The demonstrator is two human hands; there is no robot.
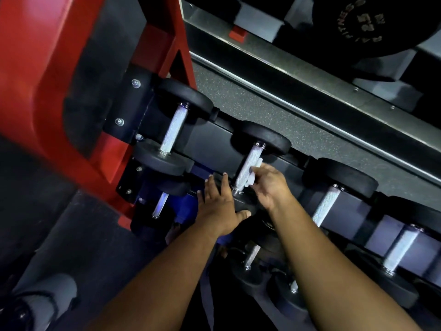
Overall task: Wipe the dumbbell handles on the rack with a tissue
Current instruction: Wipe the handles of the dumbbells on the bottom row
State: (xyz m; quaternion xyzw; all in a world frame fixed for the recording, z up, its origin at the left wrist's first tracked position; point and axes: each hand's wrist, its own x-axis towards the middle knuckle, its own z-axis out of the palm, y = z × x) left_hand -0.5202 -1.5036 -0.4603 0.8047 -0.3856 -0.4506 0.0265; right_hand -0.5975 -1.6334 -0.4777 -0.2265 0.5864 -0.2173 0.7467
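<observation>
Head view: right hand (268, 185) pinching tissue (256, 172) against handle (248, 168), long axis running up-right past the fingertips; left hand (220, 204) flat, fingers straight, bracing near weight.

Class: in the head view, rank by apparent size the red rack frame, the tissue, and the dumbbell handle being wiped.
1. red rack frame
2. dumbbell handle
3. tissue, partly hidden by the right hand

Right hand (268, 185) presses tissue (253, 174) against dumbbell handle (248, 167).
</observation>
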